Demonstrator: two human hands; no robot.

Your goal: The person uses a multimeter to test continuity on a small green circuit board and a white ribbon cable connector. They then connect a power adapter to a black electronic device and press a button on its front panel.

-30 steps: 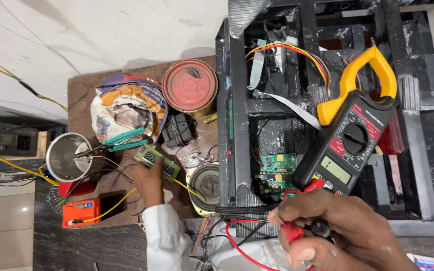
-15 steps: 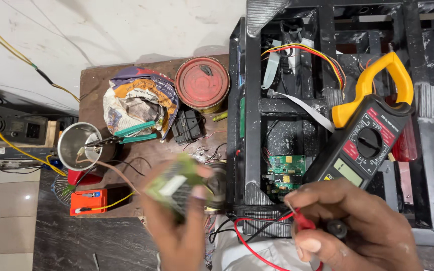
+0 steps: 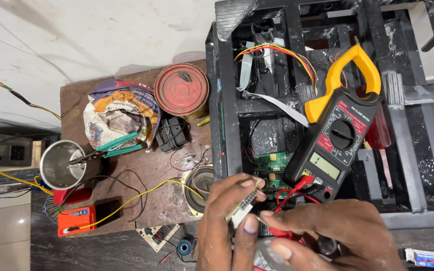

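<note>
In the head view, the left hand (image 3: 227,226) pinches a small pale circuit board (image 3: 242,211), its long axis tilted up-right. The right hand (image 3: 327,233) holds a thin metal probe (image 3: 263,221), its tip touching the board's lower edge.

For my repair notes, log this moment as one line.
left hand: pinching small circuit board | right hand: probe tip at board | clamp meter: on black frame

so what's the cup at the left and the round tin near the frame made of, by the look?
Cup: bare metal, probably steel; shiny, mirror-like inner wall. Round tin: thin metal, red painted lid, worn and patchy, with a brassy rim showing at the edge. Both are guesses from surface look only.
</note>
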